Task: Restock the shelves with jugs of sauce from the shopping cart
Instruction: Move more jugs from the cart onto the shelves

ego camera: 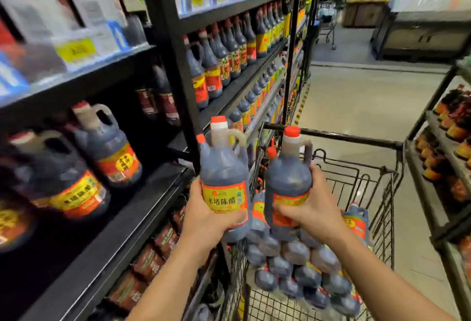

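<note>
My left hand (pixel 204 215) grips a dark sauce jug (pixel 224 167) with a red cap and a yellow-red label, held upright beside the black shelf post. My right hand (pixel 312 208) holds a second, matching jug (pixel 288 175) upright above the shopping cart (pixel 356 142). Several more jugs (pixel 295 264) lie stacked on their sides in the cart basket. On the black shelf (pixel 142 208) to my left stand two like jugs (pixel 107 147), blurred, with dark bare shelf surface in front of them.
Upper shelves (pixel 229 12) hold rows of smaller dark bottles and boxed goods. A lower shelf carries brown packets (pixel 158 249). Another rack (pixel 448 147) with jars stands on the right. The aisle floor (pixel 362 106) runs ahead towards a second cart and display bins.
</note>
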